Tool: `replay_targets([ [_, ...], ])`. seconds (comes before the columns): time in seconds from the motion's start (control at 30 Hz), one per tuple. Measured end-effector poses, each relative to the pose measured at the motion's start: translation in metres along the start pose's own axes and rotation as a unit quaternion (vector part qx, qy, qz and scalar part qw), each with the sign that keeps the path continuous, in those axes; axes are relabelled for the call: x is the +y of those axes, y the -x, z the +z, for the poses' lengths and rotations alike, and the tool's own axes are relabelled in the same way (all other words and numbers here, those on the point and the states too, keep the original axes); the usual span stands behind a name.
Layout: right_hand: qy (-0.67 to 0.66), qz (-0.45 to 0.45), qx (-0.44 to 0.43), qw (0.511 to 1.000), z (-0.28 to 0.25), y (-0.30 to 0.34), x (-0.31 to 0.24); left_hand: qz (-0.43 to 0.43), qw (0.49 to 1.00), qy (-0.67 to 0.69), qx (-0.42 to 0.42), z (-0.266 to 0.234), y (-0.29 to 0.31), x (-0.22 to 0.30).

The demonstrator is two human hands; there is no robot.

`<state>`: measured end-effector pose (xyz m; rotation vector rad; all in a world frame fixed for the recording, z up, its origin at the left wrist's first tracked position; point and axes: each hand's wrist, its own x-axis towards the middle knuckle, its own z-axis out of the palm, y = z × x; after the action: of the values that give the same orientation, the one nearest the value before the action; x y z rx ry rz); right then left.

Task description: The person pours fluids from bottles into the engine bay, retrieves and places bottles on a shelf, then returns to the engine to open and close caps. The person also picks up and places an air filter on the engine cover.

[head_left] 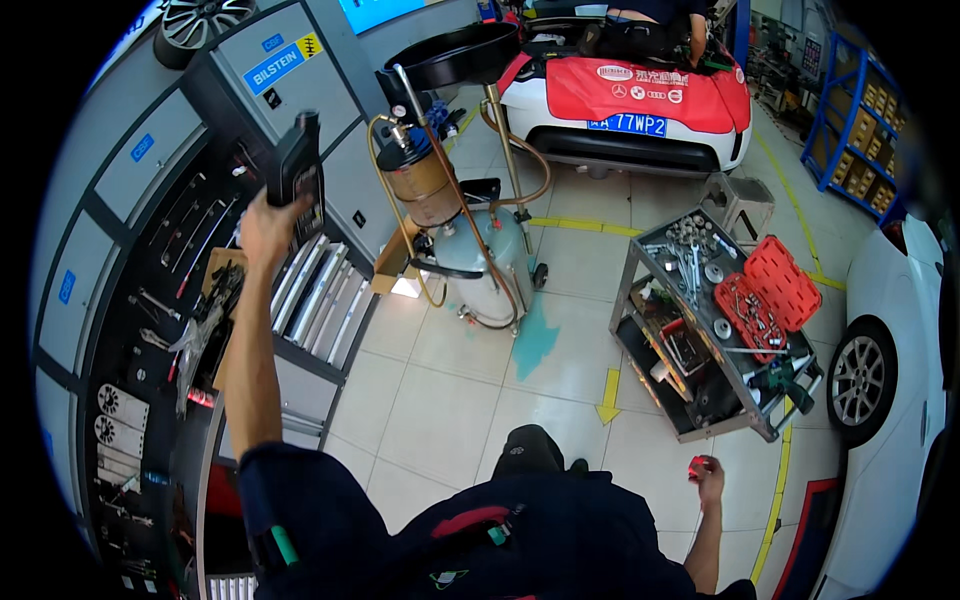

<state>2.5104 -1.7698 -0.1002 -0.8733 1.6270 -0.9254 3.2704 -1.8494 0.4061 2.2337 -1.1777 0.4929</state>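
Observation:
At the upper left my left hand (268, 228), arm stretched out, is closed around a black plastic oil bottle (297, 180). The bottle is held up in front of the grey cabinet (300, 60), over the workbench end. Low on the right, my right hand (709, 482) hangs beside my body, its fingers closed on a small red object (696, 467), perhaps a cap; its exact kind is too small to make out. The tool cart stands beyond that hand, apart from it.
An oil drainer (478, 262) with a black pan stands ahead, near a green-blue spill (535, 340). On the right are a tool cart (715, 300) with a red socket case (785, 285) and a white car (895, 330). Another person (650, 25) leans over a car with a red cover (640, 95).

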Motion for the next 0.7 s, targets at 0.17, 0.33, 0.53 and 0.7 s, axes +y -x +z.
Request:
replay_targets([
  [0.17, 0.02, -0.013, 0.09, 0.996, 0.028, -0.018, -0.047, 0.107, 0.991, -0.078, 0.031, 0.052, -0.183, 0.046],
  [0.33, 0.127, 0.029, 0.255, 0.958, -0.018, 0.046, 0.14, 0.185, 0.97, -0.145, 0.067, 0.124, -0.313, 0.101],
  [0.53, 0.019, 0.316, 0.202, 0.927, 0.099, 0.154, 0.159, 0.311, 0.902, -0.283, 0.099, 0.198, -0.404, 0.116],
  [0.7, 0.002, 0.307, 0.218, 0.926, 0.158, 0.136, 0.109, 0.365, 0.847, -0.372, 0.107, 0.228, -0.441, 0.152],
])
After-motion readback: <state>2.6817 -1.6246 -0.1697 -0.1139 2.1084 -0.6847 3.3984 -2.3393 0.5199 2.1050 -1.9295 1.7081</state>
